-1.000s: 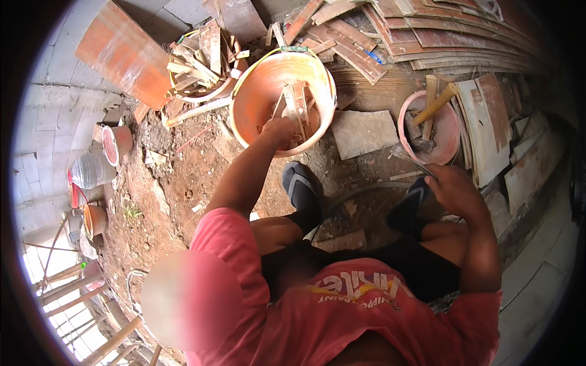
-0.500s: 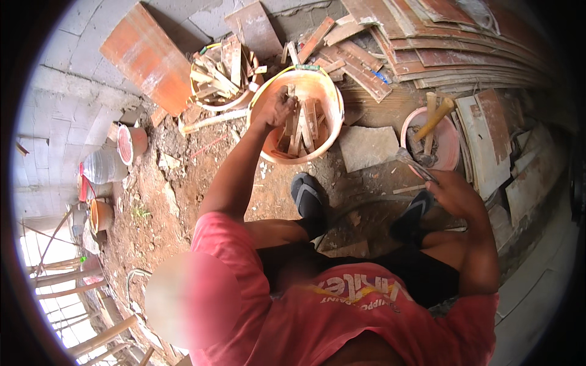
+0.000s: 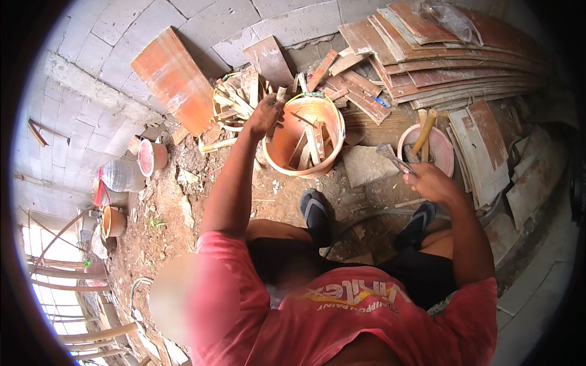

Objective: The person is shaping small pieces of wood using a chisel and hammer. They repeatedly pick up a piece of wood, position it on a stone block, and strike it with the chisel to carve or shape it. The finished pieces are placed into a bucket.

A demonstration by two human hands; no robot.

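My left hand is closed around a short wooden strip, over the left rim of a large orange bucket. Inside that bucket stand several wood strips, leaning together. Further right, my right hand grips a slim metal hand tool with a pale, flattish head; its exact kind is unclear. The tool's head points up and left, close to a pink basin that holds a yellowish wooden handle.
Beyond the bucket's left side is a container heaped with wood scraps. Stacked panels fill the far right. A flat slab lies between bucket and basin. My sandalled feet stand near the bucket. A hose crosses the ground.
My left hand has moved from above the bucket's inside to its left rim, with the wooden strip in its grip. My right hand still holds the metal tool. The view has shifted.
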